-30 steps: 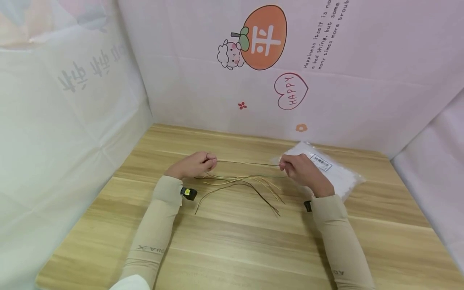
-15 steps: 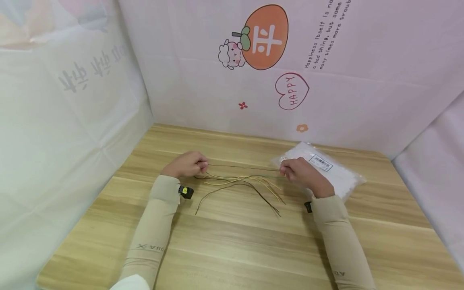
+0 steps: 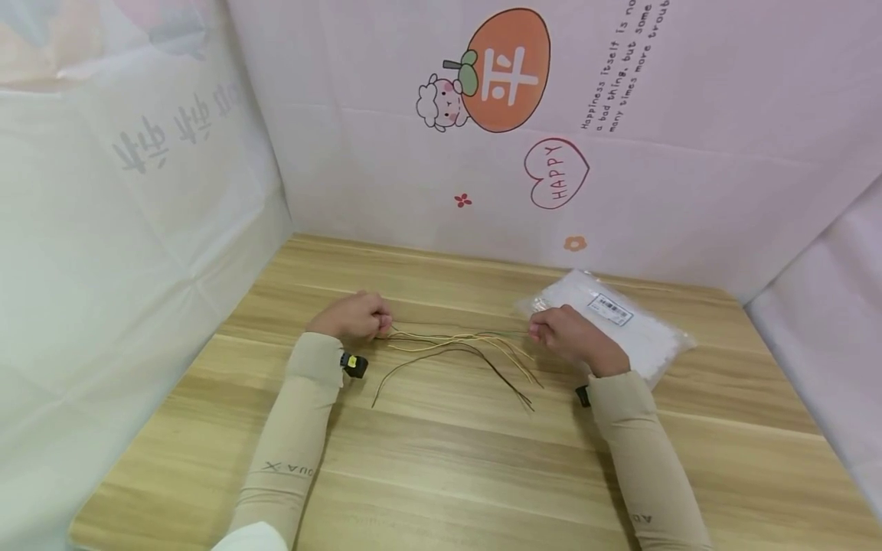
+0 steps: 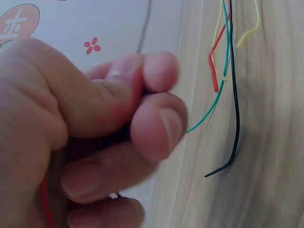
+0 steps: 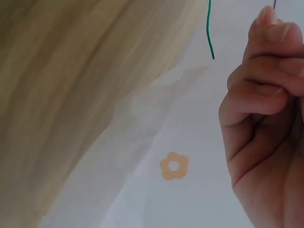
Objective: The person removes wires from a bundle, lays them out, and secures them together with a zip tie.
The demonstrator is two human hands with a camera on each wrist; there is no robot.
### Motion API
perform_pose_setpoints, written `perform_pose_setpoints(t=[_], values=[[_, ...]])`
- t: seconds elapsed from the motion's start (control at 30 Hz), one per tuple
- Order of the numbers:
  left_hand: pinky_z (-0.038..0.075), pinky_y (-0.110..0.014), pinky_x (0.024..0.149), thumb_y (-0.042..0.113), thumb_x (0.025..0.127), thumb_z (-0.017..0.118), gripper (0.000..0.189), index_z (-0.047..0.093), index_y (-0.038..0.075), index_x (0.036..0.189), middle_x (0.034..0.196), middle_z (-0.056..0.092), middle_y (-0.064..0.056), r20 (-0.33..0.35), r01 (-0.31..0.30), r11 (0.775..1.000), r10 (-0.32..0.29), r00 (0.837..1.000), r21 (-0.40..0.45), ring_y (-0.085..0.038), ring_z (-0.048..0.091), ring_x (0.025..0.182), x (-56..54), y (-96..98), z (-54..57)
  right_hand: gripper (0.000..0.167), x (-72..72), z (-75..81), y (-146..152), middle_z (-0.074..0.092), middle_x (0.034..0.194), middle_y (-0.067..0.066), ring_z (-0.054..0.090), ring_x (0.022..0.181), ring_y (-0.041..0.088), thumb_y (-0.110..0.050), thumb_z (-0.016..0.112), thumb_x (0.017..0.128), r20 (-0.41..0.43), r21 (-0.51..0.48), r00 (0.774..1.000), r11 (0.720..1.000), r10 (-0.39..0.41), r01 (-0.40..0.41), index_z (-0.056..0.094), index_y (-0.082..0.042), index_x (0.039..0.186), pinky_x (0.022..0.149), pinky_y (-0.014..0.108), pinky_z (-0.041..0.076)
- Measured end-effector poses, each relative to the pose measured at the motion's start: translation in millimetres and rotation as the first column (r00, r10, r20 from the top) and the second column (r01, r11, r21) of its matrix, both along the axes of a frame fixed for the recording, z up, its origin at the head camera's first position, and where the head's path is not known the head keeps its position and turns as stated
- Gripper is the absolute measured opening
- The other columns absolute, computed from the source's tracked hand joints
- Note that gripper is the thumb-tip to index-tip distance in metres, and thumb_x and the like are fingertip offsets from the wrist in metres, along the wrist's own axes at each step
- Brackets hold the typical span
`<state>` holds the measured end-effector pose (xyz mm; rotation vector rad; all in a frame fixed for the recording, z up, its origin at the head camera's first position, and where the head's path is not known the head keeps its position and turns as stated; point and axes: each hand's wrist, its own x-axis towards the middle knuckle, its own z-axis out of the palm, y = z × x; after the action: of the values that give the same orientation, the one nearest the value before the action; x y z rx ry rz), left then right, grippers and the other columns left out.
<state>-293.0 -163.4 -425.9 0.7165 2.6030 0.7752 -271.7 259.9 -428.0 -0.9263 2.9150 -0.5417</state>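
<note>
A thin dark wire [image 3: 460,324] runs almost straight between the two hands, just above the wood table. My left hand [image 3: 357,315] pinches its left end; in the left wrist view thumb and fingertips close on the dark wire [image 4: 145,23]. The other end is in the fingertips of my right hand [image 3: 573,335], where the right wrist view shows only a short piece of dark wire [image 5: 274,4]. Nearer the person lies a loose bundle of wires [image 3: 455,339], including a black wire [image 4: 236,104], a red wire [image 4: 212,61] and a green wire [image 4: 227,42]. Another red wire [image 4: 46,204] shows below the left hand.
Behind the right hand lies a clear plastic bag [image 3: 641,340] with white contents and a barcode label [image 3: 609,309]. A printed white cloth [image 3: 386,176] stands along the table's back edge, with more cloth at both sides. The wood table [image 3: 441,474] extends toward the person.
Both hands have come down a little toward the person, bringing the held wire close to the bundle. The left hand has also shifted left. The bundle and bag have stayed put.
</note>
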Motion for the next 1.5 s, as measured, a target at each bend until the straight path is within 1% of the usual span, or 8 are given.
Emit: perform_pose_setpoints(t=[0.17, 0.4, 0.53, 0.77, 0.97, 1.2, 1.33, 1.5], values=[[0.04, -0.028, 0.066, 0.005, 0.1, 0.047, 0.03, 0.066, 0.012, 0.078, 0.065, 0.053, 0.004, 0.039, -0.051, 0.998, 0.052, 0.998, -0.048, -0.011, 0.046, 0.059, 2.1, -1.7, 0.9, 0.029, 2.0, 0.9, -4, 0.054, 0.067, -0.008, 0.045, 0.061, 0.007, -0.001, 0.055, 0.103, 0.017, 0.011, 1.0, 1.0, 0.01, -0.011, 0.064, -0.012, 0.078, 0.063, 0.026, 0.041], [0.04, -0.03, 0.065, 0.008, 0.098, 0.045, 0.022, 0.064, 0.008, 0.087, 0.071, 0.054, 0.001, 0.062, -0.125, 0.989, 0.13, 0.99, -0.076, -0.015, 0.048, 0.066, 4.7, -12.8, 5.6, 0.028, 4.9, 3.9, -12, 0.053, 0.067, -0.008, 0.046, 0.063, 0.007, 0.009, 0.055, 0.094, 0.016, 0.021, 1.0, 0.999, 0.024, -0.024, 0.064, -0.011, 0.076, 0.063, 0.024, 0.042], [0.038, -0.031, 0.062, 0.015, 0.101, 0.043, 0.026, 0.065, 0.008, 0.088, 0.072, 0.054, 0.0, 0.045, -0.143, 0.987, 0.147, 0.988, -0.073, -0.016, 0.044, 0.064, 4.6, -17.0, 6.9, 0.028, 6.0, 2.8, -16, 0.054, 0.066, -0.008, 0.048, 0.062, 0.006, -0.001, 0.06, 0.1, 0.05, 0.015, 0.998, 1.0, 0.025, -0.026, 0.064, -0.013, 0.075, 0.064, 0.026, 0.044], [0.036, -0.029, 0.061, 0.019, 0.102, 0.053, 0.033, 0.046, 0.018, 0.069, 0.065, 0.04, 0.005, -0.088, -0.078, 0.996, 0.073, 0.993, -0.045, -0.012, 0.039, 0.06, 0.7, -5.3, 8.0, 0.022, 5.4, 0.3, -16, 0.056, 0.065, -0.008, 0.047, 0.06, 0.006, -0.011, 0.065, 0.103, 0.121, 0.002, 0.993, 1.0, 0.014, -0.014, 0.071, -0.013, 0.082, 0.061, 0.025, 0.043], [0.038, -0.029, 0.062, 0.018, 0.104, 0.056, 0.035, 0.047, 0.018, 0.07, 0.065, 0.042, 0.005, -0.134, -0.029, 1.0, 0.028, 0.991, -0.01, -0.011, 0.04, 0.06, 0.8, 5.3, 10.6, 0.02, 6.2, 1.4, -24, 0.052, 0.063, -0.012, 0.046, 0.061, 0.002, -0.007, 0.071, 0.099, -0.009, -0.055, 0.993, 0.992, 0.114, -0.115, 0.07, -0.012, 0.08, 0.063, 0.024, 0.044], [0.037, -0.028, 0.063, 0.017, 0.104, 0.058, 0.03, 0.053, 0.015, 0.074, 0.065, 0.041, 0.005, -0.195, 0.007, 1.0, -0.006, 0.981, 0.009, -0.01, 0.04, 0.06, 2.2, 14.6, 14.9, 0.007, 4.3, 0.7, -29, 0.072, 0.075, -0.003, 0.058, 0.068, 0.001, -0.004, 0.077, 0.094, -0.089, -0.075, 0.976, 0.976, 0.198, -0.205, 0.079, -0.009, 0.089, 0.065, 0.025, 0.053], [0.037, -0.027, 0.064, 0.017, 0.103, 0.059, 0.031, 0.051, 0.016, 0.073, 0.064, 0.04, 0.006, -0.227, 0.053, 0.999, -0.053, 0.972, -0.008, -0.01, 0.04, 0.06, 5.3, 25.3, 17.8, 0.002, 6.7, 1.4, -28, 0.079, 0.087, -0.003, 0.066, 0.076, 0.005, -0.012, 0.08, 0.094, -0.093, -0.051, 0.987, 0.989, 0.133, -0.139, 0.082, -0.011, 0.092, 0.071, 0.029, 0.057], [0.034, -0.025, 0.06, 0.014, 0.101, 0.058, 0.037, 0.045, 0.019, 0.067, 0.061, 0.039, 0.006, -0.235, 0.089, 0.996, -0.092, 0.968, -0.024, -0.009, 0.037, 0.057, 9.6, 40.5, 17.5, 0.007, 11.6, 7.5, -29, 0.078, 0.086, -0.003, 0.07, 0.078, 0.01, -0.018, 0.081, 0.094, -0.144, -0.049, 0.989, 0.998, 0.033, -0.04, 0.08, -0.011, 0.094, 0.075, 0.035, 0.059]])
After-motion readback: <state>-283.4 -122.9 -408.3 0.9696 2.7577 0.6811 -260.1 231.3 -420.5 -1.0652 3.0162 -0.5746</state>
